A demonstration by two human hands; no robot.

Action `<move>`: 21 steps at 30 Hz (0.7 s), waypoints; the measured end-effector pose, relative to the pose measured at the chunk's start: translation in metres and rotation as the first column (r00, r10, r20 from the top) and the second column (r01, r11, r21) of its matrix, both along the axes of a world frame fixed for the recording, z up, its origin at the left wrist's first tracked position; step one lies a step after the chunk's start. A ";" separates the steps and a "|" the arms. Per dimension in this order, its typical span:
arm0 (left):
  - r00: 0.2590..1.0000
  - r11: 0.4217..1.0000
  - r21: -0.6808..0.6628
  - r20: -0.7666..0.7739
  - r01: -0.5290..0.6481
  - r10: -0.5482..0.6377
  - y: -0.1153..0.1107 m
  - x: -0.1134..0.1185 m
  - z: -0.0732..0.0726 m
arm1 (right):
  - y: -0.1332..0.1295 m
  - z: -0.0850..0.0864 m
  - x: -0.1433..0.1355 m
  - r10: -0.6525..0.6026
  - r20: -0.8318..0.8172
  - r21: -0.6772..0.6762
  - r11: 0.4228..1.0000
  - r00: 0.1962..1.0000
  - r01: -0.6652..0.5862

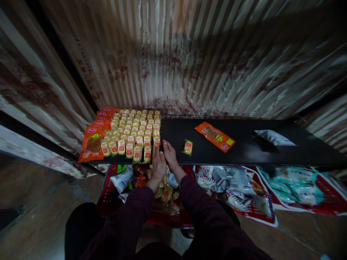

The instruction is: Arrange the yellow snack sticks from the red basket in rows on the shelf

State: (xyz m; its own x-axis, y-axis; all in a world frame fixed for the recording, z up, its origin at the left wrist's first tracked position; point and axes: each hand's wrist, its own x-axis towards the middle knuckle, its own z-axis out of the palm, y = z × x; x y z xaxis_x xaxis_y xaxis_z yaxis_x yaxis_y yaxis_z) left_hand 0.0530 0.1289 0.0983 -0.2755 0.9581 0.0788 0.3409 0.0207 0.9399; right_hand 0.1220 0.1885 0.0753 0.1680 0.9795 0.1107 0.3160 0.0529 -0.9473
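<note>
At the left end of a black shelf (177, 130), an overlapping column of orange packets (93, 146) runs from back to front. Right beside it, and partly over it, small yellow packets (128, 139) stand close together in rows, red labels showing on the nearer ones.

At the front right corner of this block are the person's bare hands, side by side. The left hand (159, 164) has its fingers together, stretched forward, the tips at the block's last column and just right of the front-row end packet (147, 153). The right hand (170, 156) lies close against it, fingers also extended and narrow, angled inward. I cannot tell whether a packet is held beneath or between them.

Farther right, near the right hand but apart from it, lies a single yellow packet (187, 147); then a slanted orange packet (215, 136), and a pale bag (275, 138) well apart. Filled red baskets (104, 206) sit below the shelf.
</note>
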 end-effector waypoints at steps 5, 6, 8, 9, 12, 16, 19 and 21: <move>1.000 1.000 0.021 0.004 0.004 -0.004 -0.004 -0.001 -0.001 | -0.007 0.002 -0.001 -0.011 0.001 0.007 1.000 1.000 0.011; 1.000 1.000 0.023 0.004 0.002 -0.002 -0.005 -0.001 -0.001 | -0.008 0.003 -0.001 -0.007 -0.003 0.009 1.000 1.000 0.007; 1.000 1.000 0.029 0.001 -0.003 0.003 -0.008 -0.002 0.000 | -0.012 0.004 -0.001 0.002 -0.010 0.004 1.000 1.000 -0.002; 1.000 0.999 0.032 -0.002 -0.003 0.003 -0.011 -0.002 0.000 | -0.015 0.005 -0.001 0.007 -0.009 0.000 1.000 1.000 -0.007; 1.000 0.999 0.039 -0.016 0.005 -0.004 -0.019 -0.002 0.002 | -0.025 0.009 -0.001 0.013 0.003 -0.007 1.000 1.000 -0.013; 1.000 0.998 0.062 -0.025 0.020 -0.018 -0.035 -0.003 0.002 | -0.046 0.016 -0.002 0.026 0.012 0.022 0.999 1.000 -0.026; 0.999 0.996 0.082 -0.020 0.037 -0.035 -0.048 -0.002 -0.001 | -0.064 0.020 -0.003 0.022 -0.010 0.044 0.999 1.000 -0.021; 0.999 0.996 0.086 -0.016 0.040 -0.039 -0.058 -0.002 -0.002 | -0.076 0.023 -0.004 0.011 -0.023 0.039 0.999 1.000 -0.010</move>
